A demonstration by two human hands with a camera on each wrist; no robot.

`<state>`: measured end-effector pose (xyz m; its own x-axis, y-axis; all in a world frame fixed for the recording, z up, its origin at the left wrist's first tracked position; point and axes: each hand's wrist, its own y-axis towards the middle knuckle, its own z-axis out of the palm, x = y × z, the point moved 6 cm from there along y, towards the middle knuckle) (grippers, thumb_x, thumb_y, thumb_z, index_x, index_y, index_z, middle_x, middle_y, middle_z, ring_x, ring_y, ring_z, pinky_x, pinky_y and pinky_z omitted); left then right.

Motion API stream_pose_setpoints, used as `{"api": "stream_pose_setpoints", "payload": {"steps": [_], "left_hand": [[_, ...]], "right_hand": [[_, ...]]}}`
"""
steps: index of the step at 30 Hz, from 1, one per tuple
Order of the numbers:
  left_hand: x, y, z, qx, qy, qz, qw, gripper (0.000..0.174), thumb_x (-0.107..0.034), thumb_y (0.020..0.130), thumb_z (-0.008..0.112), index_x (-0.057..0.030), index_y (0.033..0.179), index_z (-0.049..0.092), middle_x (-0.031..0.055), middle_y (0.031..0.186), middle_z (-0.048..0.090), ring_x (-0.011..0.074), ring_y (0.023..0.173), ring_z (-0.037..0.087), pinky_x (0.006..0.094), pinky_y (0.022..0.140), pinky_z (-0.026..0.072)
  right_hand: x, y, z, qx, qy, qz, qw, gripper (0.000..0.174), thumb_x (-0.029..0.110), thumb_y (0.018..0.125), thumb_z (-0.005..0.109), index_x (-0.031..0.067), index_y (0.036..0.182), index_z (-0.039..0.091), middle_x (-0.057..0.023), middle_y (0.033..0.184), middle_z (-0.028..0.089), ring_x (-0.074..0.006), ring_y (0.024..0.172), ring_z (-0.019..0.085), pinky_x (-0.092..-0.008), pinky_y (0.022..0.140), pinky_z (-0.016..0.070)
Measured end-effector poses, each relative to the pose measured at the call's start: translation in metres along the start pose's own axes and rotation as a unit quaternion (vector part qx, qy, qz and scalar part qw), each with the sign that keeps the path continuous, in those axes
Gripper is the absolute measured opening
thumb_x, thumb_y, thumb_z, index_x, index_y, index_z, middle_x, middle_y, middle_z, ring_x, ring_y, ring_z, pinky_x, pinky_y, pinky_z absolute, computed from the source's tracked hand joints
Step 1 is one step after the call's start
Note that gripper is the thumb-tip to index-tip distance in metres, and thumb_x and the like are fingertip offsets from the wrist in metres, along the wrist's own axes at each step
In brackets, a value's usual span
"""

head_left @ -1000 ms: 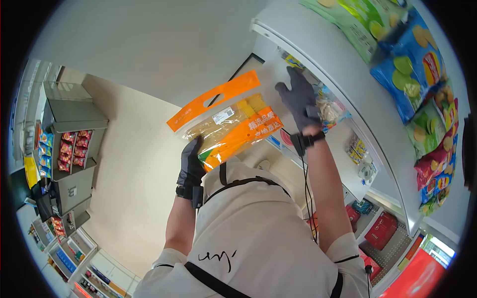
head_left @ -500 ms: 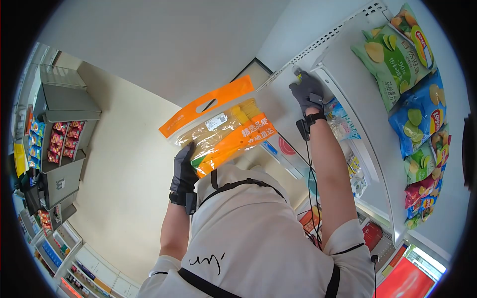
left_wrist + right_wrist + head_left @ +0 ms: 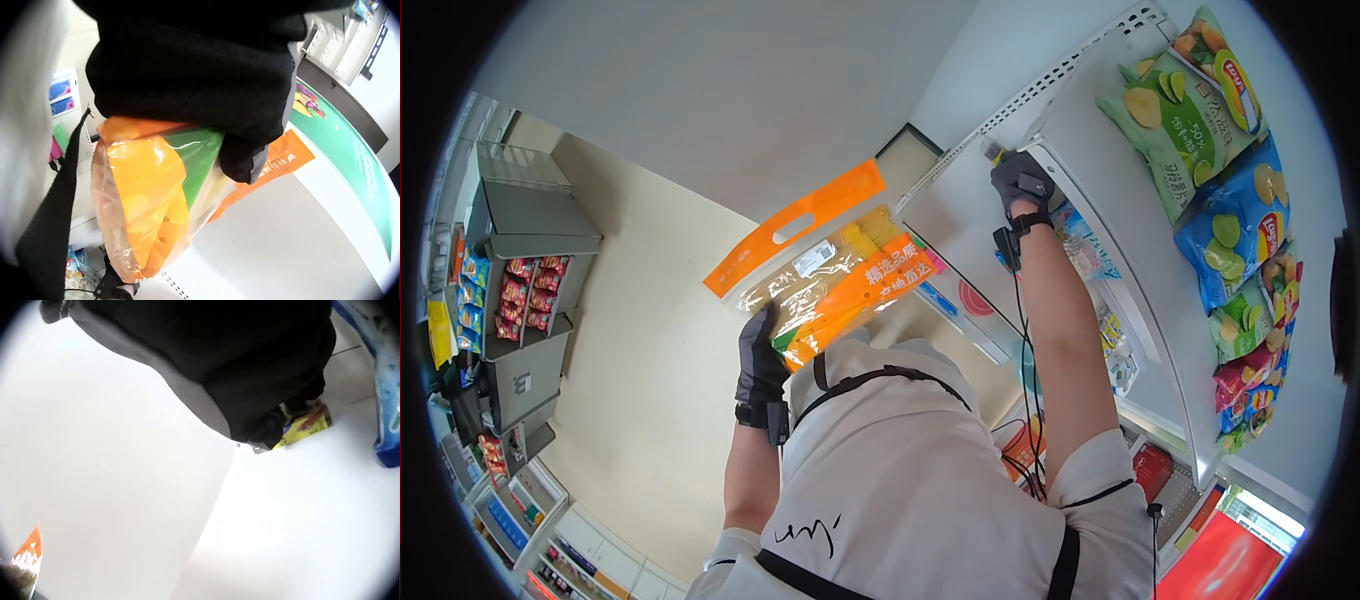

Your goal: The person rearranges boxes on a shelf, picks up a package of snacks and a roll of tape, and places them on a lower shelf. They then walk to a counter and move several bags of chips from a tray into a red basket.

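Note:
An orange and clear plastic bag (image 3: 830,270) with yellowish sticks inside is gripped at its lower left edge by my gloved left hand (image 3: 762,358). In the left wrist view the left hand's dark glove (image 3: 194,75) curls over the bag (image 3: 150,200). My gloved right hand (image 3: 1022,182) reaches onto a white shelf, its fingertips at a small yellow packet (image 3: 992,152). The right wrist view has the glove (image 3: 219,362) with curled fingers against that yellow packet (image 3: 306,428); the fingertips are partly hidden.
Chip bags (image 3: 1235,235) stand along the upper shelf on the right. A blue and white bag (image 3: 1085,245) lies beside the right wrist, on the lower shelf. Across the floor (image 3: 650,330) at the left stands a grey rack (image 3: 540,235) with snacks.
My right hand has moved further back along the shelf and its spread fingers have curled at the yellow packet. My left hand and the orange bag have shifted slightly left and down.

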<state>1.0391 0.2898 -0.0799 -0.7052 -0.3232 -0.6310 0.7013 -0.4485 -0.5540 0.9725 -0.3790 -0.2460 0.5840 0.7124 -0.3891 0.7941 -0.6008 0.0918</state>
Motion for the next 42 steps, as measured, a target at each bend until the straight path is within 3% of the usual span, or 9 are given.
{"api": "stream_pose_setpoints", "payload": {"steps": [4, 8, 11, 18, 23, 28, 30, 34, 42], "left_hand": [[0.002, 0.003, -0.008, 0.016, -0.023, 0.009, 1.000, 0.052, -0.027, 0.114, 0.067, 0.0058, 0.153, 0.055, 0.0220, 0.144, 0.068, 0.0353, 0.130, 0.072, 0.0491, 0.114, 0.0599], [0.007, 0.006, -0.013, 0.015, -0.022, -0.013, 1.000, 0.054, -0.026, 0.114, 0.066, 0.0055, 0.155, 0.052, 0.0222, 0.146, 0.067, 0.0356, 0.133, 0.070, 0.0497, 0.116, 0.0587], [0.003, 0.002, -0.003, 0.028, -0.041, 0.004, 0.999, 0.052, -0.026, 0.114, 0.066, 0.0051, 0.154, 0.054, 0.0210, 0.144, 0.068, 0.0351, 0.131, 0.071, 0.0492, 0.115, 0.0588], [0.004, 0.002, -0.001, -0.007, 0.036, 0.020, 0.999, 0.048, -0.031, 0.113, 0.068, 0.0031, 0.147, 0.061, 0.0170, 0.138, 0.072, 0.0288, 0.125, 0.073, 0.0436, 0.111, 0.0600], [0.002, 0.010, 0.001, 0.011, 0.109, 0.030, 0.994, 0.046, -0.034, 0.114, 0.067, 0.0019, 0.144, 0.064, 0.0147, 0.135, 0.073, 0.0248, 0.122, 0.073, 0.0400, 0.107, 0.0602], [0.003, 0.021, 0.018, 0.043, 0.115, 0.012, 0.992, 0.049, -0.037, 0.115, 0.065, 0.0017, 0.145, 0.063, 0.0151, 0.137, 0.072, 0.0251, 0.123, 0.073, 0.0403, 0.107, 0.0604], [0.000, 0.024, 0.031, 0.069, 0.139, 0.012, 0.988, 0.051, -0.038, 0.115, 0.064, 0.0013, 0.146, 0.063, 0.0151, 0.137, 0.072, 0.0253, 0.123, 0.073, 0.0406, 0.106, 0.0605], [0.000, 0.023, 0.043, 0.090, 0.197, 0.010, 0.976, 0.052, -0.040, 0.115, 0.063, 0.0008, 0.148, 0.062, 0.0148, 0.138, 0.071, 0.0257, 0.123, 0.073, 0.0414, 0.107, 0.0603], [0.008, -0.036, 0.066, 0.100, 0.216, 0.056, 0.970, 0.049, -0.041, 0.116, 0.061, 0.0018, 0.140, 0.066, 0.0137, 0.131, 0.073, 0.0247, 0.117, 0.074, 0.0397, 0.103, 0.0610]], "right_hand": [[0.008, 0.016, 0.036, -0.036, -0.142, -0.048, 0.988, 0.041, 0.030, 0.086, 0.072, 0.0142, 0.123, 0.081, -0.0162, 0.120, 0.082, -0.0414, 0.110, 0.078, -0.0502, 0.095, 0.0623], [0.018, -0.022, -0.091, -0.144, 0.185, -0.025, 0.972, 0.040, 0.032, 0.086, 0.075, 0.0134, 0.121, 0.082, -0.0170, 0.125, 0.080, -0.0396, 0.115, 0.077, -0.0495, 0.098, 0.0620], [0.030, -0.045, -0.211, 0.141, 0.273, 0.039, 0.951, 0.043, 0.035, 0.084, 0.079, 0.0126, 0.120, 0.081, -0.0182, 0.128, 0.079, -0.0386, 0.116, 0.076, -0.0488, 0.101, 0.0612], [0.055, -0.044, -0.059, -0.053, 0.384, 0.045, 0.921, 0.036, 0.032, 0.085, 0.080, 0.0147, 0.117, 0.082, -0.0160, 0.116, 0.081, -0.0389, 0.112, 0.076, -0.0491, 0.097, 0.0611], [0.056, -0.106, -0.221, -0.049, 0.434, 0.024, 0.899, 0.029, 0.025, 0.089, 0.078, 0.0139, 0.116, 0.081, -0.0156, 0.108, 0.082, -0.0384, 0.102, 0.077, -0.0474, 0.092, 0.0611], [0.015, -0.208, -0.331, 0.016, 0.580, 0.020, 0.814, 0.038, 0.017, 0.088, 0.079, 0.0087, 0.124, 0.079, -0.0161, 0.100, 0.081, -0.0303, 0.088, 0.079, -0.0412, 0.081, 0.0615], [-0.002, -0.258, -0.339, 0.231, 0.682, 0.090, 0.688, 0.034, 0.014, 0.088, 0.079, 0.0089, 0.122, 0.079, -0.0109, 0.095, 0.080, -0.0191, 0.077, 0.076, -0.0365, 0.072, 0.0607], [-0.057, -0.352, -0.317, 0.184, 0.697, 0.152, 0.676, 0.032, 0.010, 0.088, 0.079, 0.0112, 0.120, 0.080, -0.0049, 0.090, 0.077, -0.0104, 0.071, 0.071, -0.0309, 0.066, 0.0589], [-0.147, -0.478, -0.216, 0.110, 0.293, 0.292, 0.904, 0.028, 0.025, 0.091, 0.079, 0.0169, 0.117, 0.082, -0.0133, 0.103, 0.081, -0.0361, 0.092, 0.079, -0.0508, 0.079, 0.0626]]}}
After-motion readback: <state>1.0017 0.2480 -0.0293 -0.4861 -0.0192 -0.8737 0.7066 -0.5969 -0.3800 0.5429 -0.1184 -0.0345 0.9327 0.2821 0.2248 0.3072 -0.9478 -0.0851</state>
